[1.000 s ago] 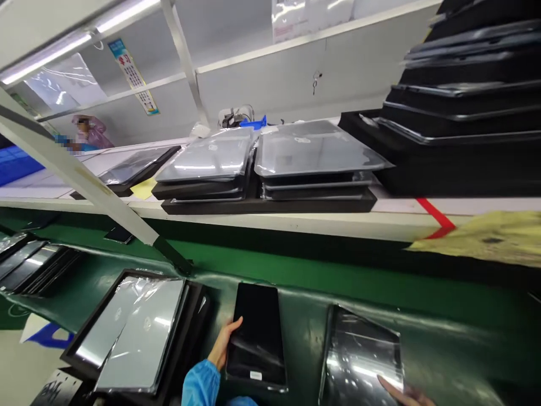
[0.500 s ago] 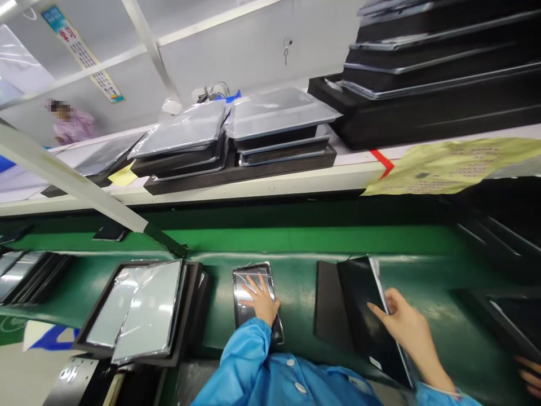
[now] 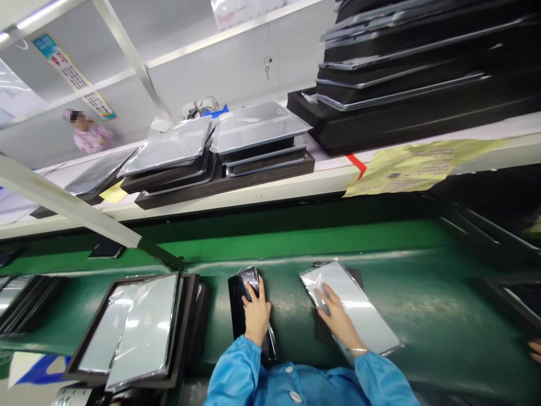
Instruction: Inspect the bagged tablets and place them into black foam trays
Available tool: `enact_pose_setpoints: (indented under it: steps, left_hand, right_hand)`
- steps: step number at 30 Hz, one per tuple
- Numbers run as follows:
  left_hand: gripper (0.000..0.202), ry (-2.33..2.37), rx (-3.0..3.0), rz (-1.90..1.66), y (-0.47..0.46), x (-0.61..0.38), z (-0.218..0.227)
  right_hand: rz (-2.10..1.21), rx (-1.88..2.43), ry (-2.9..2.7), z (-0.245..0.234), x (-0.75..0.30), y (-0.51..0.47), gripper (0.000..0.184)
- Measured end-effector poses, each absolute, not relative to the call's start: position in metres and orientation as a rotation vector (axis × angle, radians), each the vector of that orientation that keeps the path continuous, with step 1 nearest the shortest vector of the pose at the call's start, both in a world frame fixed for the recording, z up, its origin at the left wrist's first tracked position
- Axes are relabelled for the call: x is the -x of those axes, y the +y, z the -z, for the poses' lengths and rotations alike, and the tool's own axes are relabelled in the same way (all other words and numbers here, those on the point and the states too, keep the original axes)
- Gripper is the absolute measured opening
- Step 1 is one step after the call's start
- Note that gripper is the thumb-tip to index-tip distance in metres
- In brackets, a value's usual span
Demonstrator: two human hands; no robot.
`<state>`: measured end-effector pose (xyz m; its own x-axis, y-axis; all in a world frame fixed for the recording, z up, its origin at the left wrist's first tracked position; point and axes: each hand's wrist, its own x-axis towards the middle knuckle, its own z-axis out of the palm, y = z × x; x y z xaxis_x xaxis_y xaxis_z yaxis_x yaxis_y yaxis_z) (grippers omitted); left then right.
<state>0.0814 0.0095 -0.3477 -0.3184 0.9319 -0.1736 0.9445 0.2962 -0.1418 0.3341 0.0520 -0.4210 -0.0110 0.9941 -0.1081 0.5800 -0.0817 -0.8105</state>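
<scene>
My left hand (image 3: 255,309) rests with its fingers curled on a narrow black panel (image 3: 240,293) wrapped in glossy film, lying on the green belt (image 3: 422,293). My right hand (image 3: 333,313) lies flat, fingers spread, on a silver panel in a clear bag (image 3: 359,307) that sits over a dark sheet on the belt. Both arms wear blue sleeves.
A black tray with bagged silver panels (image 3: 135,327) stands left of my hands. On the white shelf (image 3: 270,194) behind the belt are stacked black trays (image 3: 220,163), a taller black stack (image 3: 414,84) and a yellow sheet (image 3: 418,163). A person in pink (image 3: 91,135) stands far left. Another person's fingertips (image 3: 536,349) show at the right edge.
My right hand has laid its tilted black panel down; a silver bagged face now lies flat under the open hand. My left hand stays on the narrow panel.
</scene>
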Motion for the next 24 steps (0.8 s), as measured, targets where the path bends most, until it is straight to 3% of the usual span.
enact_pose_setpoints:
  steps: [4,8,16,20,24]
  left_hand:
    - [0.077,2.407,-1.863,0.335,0.003,-0.087,0.349]
    - [0.078,2.321,-1.877,0.344,-0.001,-0.103,0.353]
    - [0.086,2.393,-1.752,0.136,-0.018,-0.071,0.322]
    - [0.062,2.435,-1.595,-0.092,-0.022,-0.033,0.297]
    - [0.042,2.435,-1.476,-0.475,-0.033,0.016,0.258]
  right_hand:
    - [-0.919,2.013,-1.409,0.424,-0.405,0.069,0.046]
    - [-1.17,2.191,-1.339,0.425,-0.465,0.077,0.017]
    - [-1.618,2.077,-1.263,0.412,-0.477,0.078,0.017]
    - [-1.551,2.033,-1.151,0.391,-0.472,0.073,0.02]
    - [-1.454,2.026,-1.079,0.371,-0.467,0.053,0.037]
